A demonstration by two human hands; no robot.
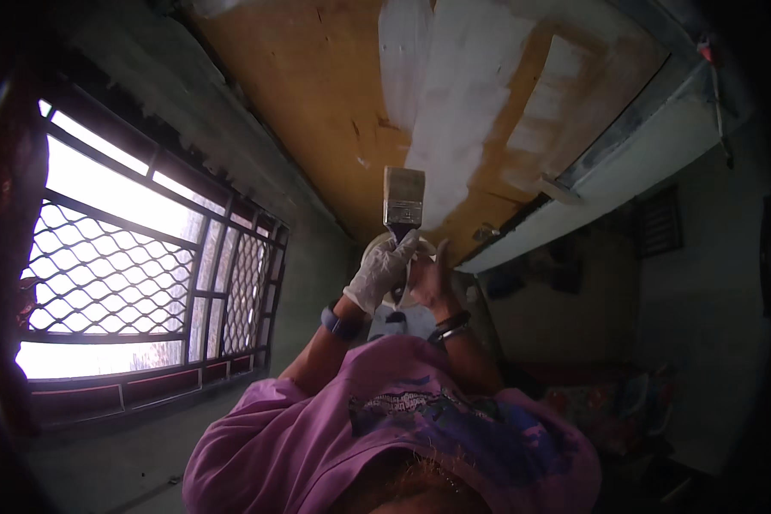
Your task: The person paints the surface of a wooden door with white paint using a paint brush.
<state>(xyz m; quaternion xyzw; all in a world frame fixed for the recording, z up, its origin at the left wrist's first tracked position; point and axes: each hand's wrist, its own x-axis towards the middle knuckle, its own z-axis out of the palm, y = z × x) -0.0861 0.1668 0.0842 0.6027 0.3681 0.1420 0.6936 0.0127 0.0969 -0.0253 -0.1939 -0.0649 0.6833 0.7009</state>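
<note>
My left hand (380, 272), in a thin white glove, is closed round the dark handle of a flat paintbrush (403, 195). The brush points up, with pale bristles above a metal ferrule. Close beside it is my bare right hand (430, 281), its thumb raised; its other fingers are partly hidden, so I cannot tell what they hold. Behind both hands shows the pale rim of a round container (371, 251), mostly covered by them. Beyond the brush stands an orange-brown door (317, 94) with broad streaks of white paint (463, 94).
At left is a bright window with a metal grille (116, 274). A door handle (486, 231) and a bolt-like fitting (559, 188) sit near the door's right edge. A thin red-topped tool (716, 94) hangs at upper right. Dim, cluttered items (608, 403) lie at lower right.
</note>
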